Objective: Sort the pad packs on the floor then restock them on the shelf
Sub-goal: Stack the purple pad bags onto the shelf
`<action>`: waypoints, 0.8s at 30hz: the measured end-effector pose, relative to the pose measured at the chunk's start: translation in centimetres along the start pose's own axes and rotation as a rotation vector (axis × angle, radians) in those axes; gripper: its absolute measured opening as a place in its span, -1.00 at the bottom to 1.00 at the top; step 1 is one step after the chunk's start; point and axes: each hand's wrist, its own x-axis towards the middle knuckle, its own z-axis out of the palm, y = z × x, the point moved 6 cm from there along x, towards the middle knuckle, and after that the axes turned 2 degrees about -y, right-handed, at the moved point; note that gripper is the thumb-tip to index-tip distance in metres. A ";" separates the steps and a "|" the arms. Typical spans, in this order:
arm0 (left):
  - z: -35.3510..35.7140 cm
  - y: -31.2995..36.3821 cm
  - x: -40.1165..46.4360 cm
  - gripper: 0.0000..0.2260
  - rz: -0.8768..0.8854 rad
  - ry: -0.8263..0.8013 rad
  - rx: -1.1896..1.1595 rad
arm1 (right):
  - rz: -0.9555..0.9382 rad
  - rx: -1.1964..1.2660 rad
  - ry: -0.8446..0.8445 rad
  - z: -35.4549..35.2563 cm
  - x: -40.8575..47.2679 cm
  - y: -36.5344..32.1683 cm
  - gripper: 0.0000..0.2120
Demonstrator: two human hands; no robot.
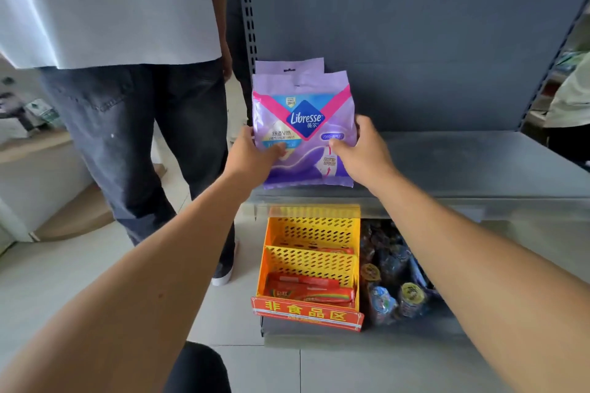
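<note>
On shelf (463, 166) | both hands grip front pad pack (305, 131) upright — 2nd pack (289, 65) behind

Two pad packs (303, 134) stand on the shelf (463, 163), one behind the other; below it, a basket (311, 252) left of bottles (396, 281).

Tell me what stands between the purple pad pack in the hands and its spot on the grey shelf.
Nothing visible does. The front pad pack already stands upright at the grey shelf, its left end, gripped by the left hand and right hand. Another purple pack stands right behind it, against the back panel.
</note>
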 end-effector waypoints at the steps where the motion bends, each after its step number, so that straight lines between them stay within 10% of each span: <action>1: -0.1 -0.3 0.1 -0.63 -0.003 0.011 0.003 | -0.003 -0.009 0.000 0.5 0.1 0.1 -0.55; 24: 0.6 -3.8 6.4 -0.64 -0.023 -0.011 0.053 | 0.054 0.054 -0.044 6.2 5.7 3.1 -0.50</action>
